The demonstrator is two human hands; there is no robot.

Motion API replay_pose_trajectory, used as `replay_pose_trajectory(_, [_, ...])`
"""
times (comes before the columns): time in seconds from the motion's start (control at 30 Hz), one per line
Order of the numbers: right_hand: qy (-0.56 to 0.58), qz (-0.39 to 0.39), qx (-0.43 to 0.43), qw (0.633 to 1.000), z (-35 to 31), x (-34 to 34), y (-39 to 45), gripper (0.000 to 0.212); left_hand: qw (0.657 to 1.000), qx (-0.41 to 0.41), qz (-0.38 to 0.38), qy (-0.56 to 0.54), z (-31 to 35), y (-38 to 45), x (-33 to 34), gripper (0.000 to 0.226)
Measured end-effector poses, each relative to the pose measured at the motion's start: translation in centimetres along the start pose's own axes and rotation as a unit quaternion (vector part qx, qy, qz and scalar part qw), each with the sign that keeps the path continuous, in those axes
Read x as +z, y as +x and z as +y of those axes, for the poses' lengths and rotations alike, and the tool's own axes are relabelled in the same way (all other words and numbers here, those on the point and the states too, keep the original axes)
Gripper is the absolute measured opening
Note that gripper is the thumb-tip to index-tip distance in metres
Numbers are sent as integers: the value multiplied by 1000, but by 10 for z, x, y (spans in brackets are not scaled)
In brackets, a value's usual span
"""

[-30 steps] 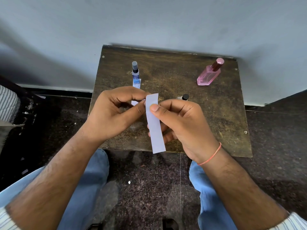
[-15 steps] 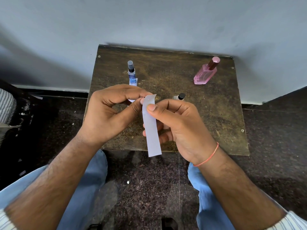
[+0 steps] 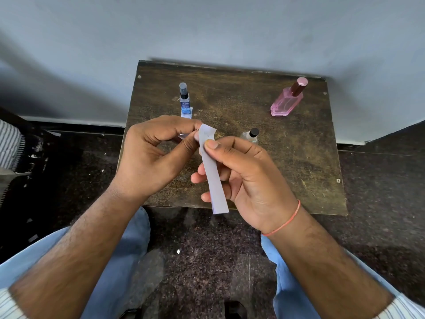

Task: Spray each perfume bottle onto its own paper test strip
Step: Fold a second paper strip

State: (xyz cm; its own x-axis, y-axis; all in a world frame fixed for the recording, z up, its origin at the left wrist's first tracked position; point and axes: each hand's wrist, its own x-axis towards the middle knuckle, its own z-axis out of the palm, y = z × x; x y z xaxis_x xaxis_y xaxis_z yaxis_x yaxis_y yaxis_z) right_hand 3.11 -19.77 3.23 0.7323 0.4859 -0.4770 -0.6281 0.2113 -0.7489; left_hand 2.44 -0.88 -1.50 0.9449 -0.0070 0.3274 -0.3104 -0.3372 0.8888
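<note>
Head view shows both hands raised over the near half of the small wooden table (image 3: pixel 299 180), the right hand (image 3: pixel 243 178) pinching a white paper test strip (image 3: pixel 212 178) under its thumb while the left hand (image 3: pixel 151 157) nips the strip's curled top corner, seemingly to peel apart sheets stuck together. Three bottles wait capped: the blue spray bottle (image 3: pixel 184 100) on a strip of its own (far left), the pink perfume bottle (image 3: pixel 287 100) far right, and a clear black-capped bottle (image 3: pixel 250 135) partly hidden behind the right fingers.
</note>
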Motion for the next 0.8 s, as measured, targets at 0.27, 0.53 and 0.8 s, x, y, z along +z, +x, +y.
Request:
replay_pose_trajectory(0.27, [74,-9,29,997,2,7,-3,21,1000,-10,13,-5,-1,-2,2,14])
replay_pose_trajectory(0.53, [90,-2,20,996,3,7,-3,20,999,-33,27,-13,-2,-5,8,14])
replay_pose_trajectory(0.8, [39,-78,-19,996,24,24,-24,21,976,-145,127,-96,-3,3,-5,16])
